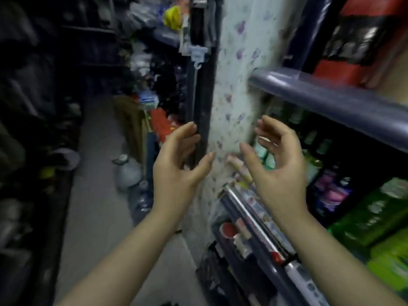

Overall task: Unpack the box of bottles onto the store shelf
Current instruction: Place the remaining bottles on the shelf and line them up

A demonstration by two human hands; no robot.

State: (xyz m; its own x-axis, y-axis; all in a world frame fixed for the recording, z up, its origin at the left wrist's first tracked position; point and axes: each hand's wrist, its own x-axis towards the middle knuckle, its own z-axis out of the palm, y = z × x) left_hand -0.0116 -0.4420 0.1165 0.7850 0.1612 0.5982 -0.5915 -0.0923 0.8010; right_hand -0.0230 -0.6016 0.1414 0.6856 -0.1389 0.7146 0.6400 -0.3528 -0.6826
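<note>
Large clear water jug (129, 173) on grey aisle floor (92, 195) at 9 o'clock; yellow bag (173, 17) high at 12; floral sheet (240, 85) hanging centre; green packs (375, 219) at 4 o'clock

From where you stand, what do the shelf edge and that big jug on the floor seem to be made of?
Shelf edge: likely painted metal or plastic, glossy blue-grey; a bright highlight streaks its rounded front. Jug: probably translucent plastic, pale and cloudy, with a dark cap; blur leaves it uncertain.
</note>
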